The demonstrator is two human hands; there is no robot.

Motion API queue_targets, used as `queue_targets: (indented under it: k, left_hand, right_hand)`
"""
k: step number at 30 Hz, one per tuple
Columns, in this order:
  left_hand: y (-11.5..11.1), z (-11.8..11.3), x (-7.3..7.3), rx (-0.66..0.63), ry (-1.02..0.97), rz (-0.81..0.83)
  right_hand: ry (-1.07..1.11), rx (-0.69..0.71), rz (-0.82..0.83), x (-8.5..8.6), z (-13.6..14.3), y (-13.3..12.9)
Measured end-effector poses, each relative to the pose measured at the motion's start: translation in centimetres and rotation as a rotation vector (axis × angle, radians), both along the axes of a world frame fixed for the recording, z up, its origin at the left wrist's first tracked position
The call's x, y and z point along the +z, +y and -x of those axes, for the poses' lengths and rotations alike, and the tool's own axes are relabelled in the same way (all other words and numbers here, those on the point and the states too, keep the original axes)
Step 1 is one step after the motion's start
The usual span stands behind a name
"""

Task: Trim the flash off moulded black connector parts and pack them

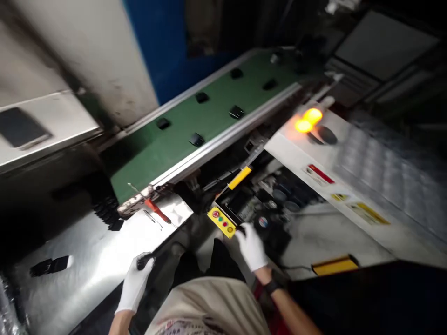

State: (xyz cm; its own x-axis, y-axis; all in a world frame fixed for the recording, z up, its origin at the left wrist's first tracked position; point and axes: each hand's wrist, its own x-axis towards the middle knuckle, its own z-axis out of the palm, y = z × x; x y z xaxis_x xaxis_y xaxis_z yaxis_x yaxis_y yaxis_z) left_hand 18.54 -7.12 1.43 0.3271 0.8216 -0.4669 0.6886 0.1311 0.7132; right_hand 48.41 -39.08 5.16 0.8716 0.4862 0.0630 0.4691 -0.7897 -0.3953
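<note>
My left hand [135, 283], in a white glove, is closed round a small black part [144, 261] above the front edge of the metal table [94, 246]. My right hand [251, 246], also gloved, is at the lower right corner of a yellow button panel [221, 222]; its fingertips are by a dark thing at that corner, too blurred to tell whether they grip it. An orange-handled screwdriver [157, 211] lies at the table's far edge, beside thin metal tools [152, 219]. More black parts [49, 265] rest on the left of the table.
A green conveyor belt [181, 116] carries several black parts. On the right stands a white machine [303, 153] with glowing orange lights [308, 121] and an open bay. A yellow bar [335, 265] is low right. A dark tablet-like object [23, 127] lies upper left.
</note>
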Motion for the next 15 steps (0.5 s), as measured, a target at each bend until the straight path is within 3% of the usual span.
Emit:
queue_targets:
  k: [2,3,5,8,10,15]
  left_hand:
    - [-4.3,-3.1,1.1,-0.093,-0.025,0.055]
    - [-6.3,-5.1,1.6,-0.148,-0.042,0.079]
    - [-9.9,-9.4,2.6,-0.264,-0.094,0.119]
    - [-13.5,-15.1,4.5,-0.414,-0.213,0.18]
    - [-14.7,-17.5,5.9,-0.462,-0.264,0.216]
    - [-15.7,-18.7,8.6,-0.501,-0.237,0.162]
  right_hand:
    - [0.014,-0.19,0.117,0.8,-5.7,-9.2]
    - [0.032,-0.247,0.268,0.8,-8.3,-12.6]
    - [0.069,-0.255,0.348,0.5,-12.6,-16.9]
    - [0.106,-0.172,0.383,-0.7,-16.5,-18.4]
    - [0.118,-0.115,0.399,-1.4,-17.7,-18.2]
    - [0.131,-0.013,0.438,-2.8,-18.3,-18.9]
